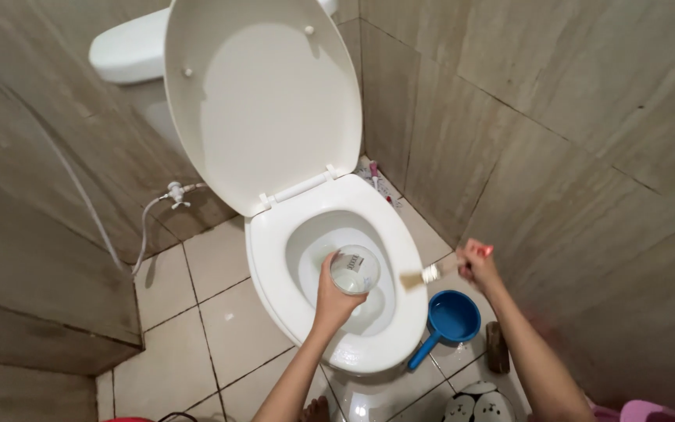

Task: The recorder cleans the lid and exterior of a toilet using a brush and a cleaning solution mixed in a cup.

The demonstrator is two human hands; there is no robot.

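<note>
My left hand (333, 295) holds a small clear glass cup (355, 270) over the bowl of a white toilet (275, 258), whose lid and seat stand raised. My right hand (476, 266) grips a paintbrush (429, 274) with a red handle; its bristles point left, just above the toilet's right rim, close to the cup.
A blue water dipper (448, 322) lies on the tiled floor right of the toilet. A hose and valve (175, 192) are on the left wall. Tiled walls close in on both sides. A dark block (498, 346) and a patterned item (482, 405) sit near my feet.
</note>
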